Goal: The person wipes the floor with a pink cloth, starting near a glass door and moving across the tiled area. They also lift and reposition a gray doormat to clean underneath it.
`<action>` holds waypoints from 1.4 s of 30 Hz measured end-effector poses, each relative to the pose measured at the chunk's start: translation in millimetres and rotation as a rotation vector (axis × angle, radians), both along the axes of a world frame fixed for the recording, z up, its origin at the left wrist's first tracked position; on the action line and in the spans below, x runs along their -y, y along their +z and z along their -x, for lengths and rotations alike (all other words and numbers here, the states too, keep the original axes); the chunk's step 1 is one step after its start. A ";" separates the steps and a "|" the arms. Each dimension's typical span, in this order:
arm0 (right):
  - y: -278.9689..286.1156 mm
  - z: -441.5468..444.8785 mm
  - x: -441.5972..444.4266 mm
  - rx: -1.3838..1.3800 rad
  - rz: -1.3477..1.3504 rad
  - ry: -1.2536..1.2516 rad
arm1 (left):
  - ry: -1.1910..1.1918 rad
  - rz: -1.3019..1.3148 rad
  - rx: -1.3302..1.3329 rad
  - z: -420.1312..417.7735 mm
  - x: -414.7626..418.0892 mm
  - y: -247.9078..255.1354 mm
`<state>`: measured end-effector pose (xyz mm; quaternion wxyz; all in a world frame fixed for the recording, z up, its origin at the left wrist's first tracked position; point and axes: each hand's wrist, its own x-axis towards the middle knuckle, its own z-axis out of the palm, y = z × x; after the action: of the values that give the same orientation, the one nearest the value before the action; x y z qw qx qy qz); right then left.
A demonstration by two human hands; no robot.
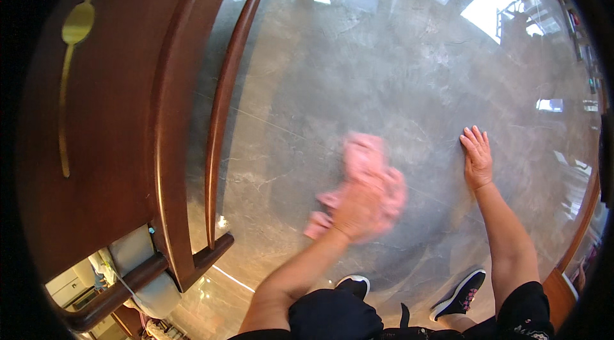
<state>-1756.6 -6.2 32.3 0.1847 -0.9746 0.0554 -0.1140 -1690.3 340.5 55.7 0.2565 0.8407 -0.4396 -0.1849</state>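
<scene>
My left hand [357, 208] is pressed over a crumpled pink cloth [365, 153] on the glossy grey marble-look floor [312, 81]. Both the hand and the cloth are blurred, and the cloth bunches out around the fingers. To the right, my right hand [477, 158] is empty, palm down with its fingers stretched out. It appears to rest on the floor, though its contact is hard to judge.
Dark reddish-brown wooden furniture [115, 114] with a brass-coloured inlay [78, 23] fills the left side. A slim curved wooden bar [230, 67] runs beside it. Black shoes [460, 294] stand near the bottom. A wooden edge [578, 225] borders the right.
</scene>
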 end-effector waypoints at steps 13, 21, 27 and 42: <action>77.2 73.3 3.5 -0.098 -0.352 -0.220 | 0.484 -0.158 0.614 -60.6 -66.8 -14.8; 127.2 167.5 6.5 -0.220 -0.536 -0.559 | 0.355 -0.125 0.364 -43.8 -63.9 -14.1; 217.6 204.0 -19.3 -0.376 -0.666 -0.521 | 0.350 -0.074 0.087 -104.3 -64.5 -7.1; 362.3 288.4 51.6 0.041 -0.571 -0.918 | 0.051 0.115 0.258 -49.5 108.2 -3.7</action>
<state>-2045.0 -57.7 394.6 0.3745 -0.7589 0.5005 -0.1824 -1640.8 232.3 52.0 0.2503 0.8524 -0.4571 -0.0432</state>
